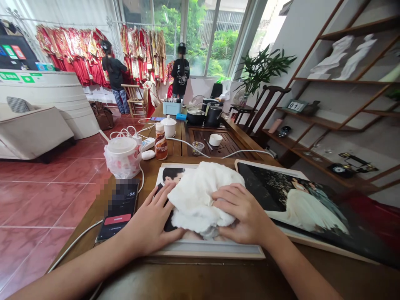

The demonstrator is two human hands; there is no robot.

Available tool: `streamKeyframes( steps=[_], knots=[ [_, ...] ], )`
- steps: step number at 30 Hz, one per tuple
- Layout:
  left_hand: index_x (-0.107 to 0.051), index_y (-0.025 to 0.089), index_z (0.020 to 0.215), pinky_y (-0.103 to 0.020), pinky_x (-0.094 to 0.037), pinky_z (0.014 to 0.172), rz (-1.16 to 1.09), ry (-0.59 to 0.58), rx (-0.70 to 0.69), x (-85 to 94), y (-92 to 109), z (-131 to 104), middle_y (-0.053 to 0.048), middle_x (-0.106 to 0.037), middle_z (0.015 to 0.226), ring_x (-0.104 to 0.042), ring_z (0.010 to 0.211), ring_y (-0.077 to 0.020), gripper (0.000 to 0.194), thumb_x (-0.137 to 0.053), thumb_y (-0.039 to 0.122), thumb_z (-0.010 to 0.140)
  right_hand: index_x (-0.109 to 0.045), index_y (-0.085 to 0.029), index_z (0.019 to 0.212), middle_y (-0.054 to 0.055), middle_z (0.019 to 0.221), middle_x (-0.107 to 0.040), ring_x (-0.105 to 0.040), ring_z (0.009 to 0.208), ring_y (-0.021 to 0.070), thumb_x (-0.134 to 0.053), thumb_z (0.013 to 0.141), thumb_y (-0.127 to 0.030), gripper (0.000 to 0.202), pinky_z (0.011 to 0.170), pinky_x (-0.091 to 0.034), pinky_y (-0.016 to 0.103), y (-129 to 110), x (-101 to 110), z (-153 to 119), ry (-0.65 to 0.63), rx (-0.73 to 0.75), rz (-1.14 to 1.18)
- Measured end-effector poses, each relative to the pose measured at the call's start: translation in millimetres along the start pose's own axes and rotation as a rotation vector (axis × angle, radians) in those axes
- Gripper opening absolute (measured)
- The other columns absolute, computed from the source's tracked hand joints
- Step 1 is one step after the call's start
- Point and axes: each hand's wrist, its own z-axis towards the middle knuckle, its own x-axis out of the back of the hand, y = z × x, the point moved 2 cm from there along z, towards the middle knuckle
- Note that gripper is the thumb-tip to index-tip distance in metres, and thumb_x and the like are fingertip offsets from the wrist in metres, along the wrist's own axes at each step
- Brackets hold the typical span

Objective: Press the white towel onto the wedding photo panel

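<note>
A crumpled white cloth (203,200) lies bunched on a framed photo (250,250) directly in front of me. My right hand (239,212) grips the cloth from its right side, fingers curled into the folds. Fingers spread, my left hand (158,223) rests at the photo's left side, its fingertips beside the cloth's left edge. Most of the picture is hidden beneath cloth and hands; dark hair and part of a face show at the top. A second framed photo (303,200), with a white gown in it, lies to the right.
Left of my hand lies a phone (120,208) with a cable. Behind it stand a bagged white tub (121,154), a Nescafe bottle (161,143) and a white lidded pot (168,125). A tea tray (228,146) lies farther back. Two people stand near red garments (75,54).
</note>
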Motion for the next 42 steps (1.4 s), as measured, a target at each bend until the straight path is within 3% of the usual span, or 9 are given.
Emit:
streamKeyframes(
  steps=[3, 10, 16, 19, 23, 29, 32, 36, 42],
  knots=[
    [-0.03, 0.015, 0.152, -0.051, -0.02, 0.118, -0.003, 0.027, 0.003, 1.7, 2, 1, -0.012, -0.023, 0.159, -0.013, 0.147, -0.0321, 0.075, -0.05, 0.056, 0.093, -0.061, -0.02, 0.092, 0.007, 0.103, -0.068, -0.058, 0.097, 0.0262, -0.065, 0.071, -0.027, 0.022, 0.087, -0.038, 0.043, 1, 0, -1, 0.001, -0.014, -0.02],
    [-0.029, 0.016, 0.153, -0.05, -0.019, 0.118, -0.002, -0.01, -0.038, 0.0, -1, 3, -0.011, -0.026, 0.158, -0.015, 0.146, -0.0345, 0.089, -0.067, 0.051, 0.08, -0.06, -0.019, 0.096, 0.007, 0.105, -0.068, -0.058, 0.097, 0.0259, -0.064, 0.072, -0.028, 0.026, 0.087, -0.036, 0.042, -8, -6, 0, 0.015, 0.057, 0.045],
    [-0.032, 0.014, 0.151, -0.049, -0.019, 0.118, 0.007, 0.023, 0.003, 1.0, 1, 2, -0.012, -0.026, 0.158, -0.017, 0.146, -0.0327, 0.075, -0.053, 0.055, 0.091, -0.06, -0.019, 0.094, 0.007, 0.105, -0.068, -0.057, 0.098, 0.0267, -0.066, 0.072, -0.028, 0.024, 0.087, -0.036, 0.043, 0, -2, -1, -0.019, -0.025, 0.0],
    [-0.033, 0.015, 0.151, -0.051, -0.019, 0.118, 0.011, 0.021, -0.017, -0.2, 0, 0, -0.012, -0.034, 0.155, -0.02, 0.145, -0.0341, 0.077, -0.059, 0.051, 0.088, -0.06, -0.019, 0.096, 0.008, 0.107, -0.068, -0.056, 0.098, 0.027, -0.066, 0.073, -0.031, 0.026, 0.088, -0.036, 0.044, -7, -7, -2, -0.009, 0.02, 0.01],
    [-0.032, 0.015, 0.151, -0.052, -0.018, 0.118, 0.024, 0.008, -0.037, -1.9, -2, 0, -0.012, -0.031, 0.156, -0.016, 0.146, -0.0347, 0.082, -0.063, 0.05, 0.084, -0.059, -0.019, 0.097, 0.007, 0.109, -0.068, -0.057, 0.1, 0.0262, -0.065, 0.075, -0.03, 0.026, 0.088, -0.036, 0.043, -7, -6, -2, -0.006, 0.054, 0.035],
    [-0.026, 0.015, 0.153, -0.05, -0.02, 0.118, 0.003, 0.038, -0.001, 1.9, 2, 2, -0.011, -0.029, 0.157, -0.017, 0.146, -0.0321, 0.078, -0.053, 0.055, 0.092, -0.06, -0.019, 0.092, 0.007, 0.104, -0.067, -0.056, 0.096, 0.0268, -0.066, 0.071, -0.028, 0.024, 0.087, -0.036, 0.044, 2, 2, -1, -0.03, -0.027, 0.01],
    [-0.028, 0.017, 0.153, -0.051, -0.02, 0.118, -0.004, 0.022, -0.024, 2.3, 1, 3, -0.01, -0.032, 0.156, -0.017, 0.146, -0.0328, 0.082, -0.061, 0.05, 0.085, -0.06, -0.02, 0.094, 0.007, 0.104, -0.067, -0.055, 0.094, 0.0265, -0.066, 0.07, -0.03, 0.026, 0.086, -0.036, 0.044, -7, -3, -1, -0.013, 0.017, 0.036],
    [-0.028, 0.018, 0.154, -0.051, -0.019, 0.118, -0.012, -0.021, -0.025, 1.4, -1, 4, -0.01, -0.025, 0.159, -0.015, 0.146, -0.0339, 0.09, -0.068, 0.046, 0.078, -0.06, -0.02, 0.097, 0.006, 0.106, -0.067, -0.055, 0.096, 0.0255, -0.065, 0.071, -0.026, 0.028, 0.086, -0.037, 0.042, -9, -4, -1, -0.009, 0.053, 0.068],
    [-0.031, 0.017, 0.152, -0.05, -0.019, 0.118, -0.008, 0.03, 0.01, 2.2, 2, 3, -0.011, -0.028, 0.158, -0.016, 0.146, -0.0323, 0.075, -0.053, 0.054, 0.091, -0.06, -0.019, 0.093, 0.007, 0.104, -0.067, -0.055, 0.097, 0.0265, -0.068, 0.069, -0.025, 0.026, 0.087, -0.036, 0.044, 2, 3, -1, -0.028, -0.027, 0.016]
  ],
)
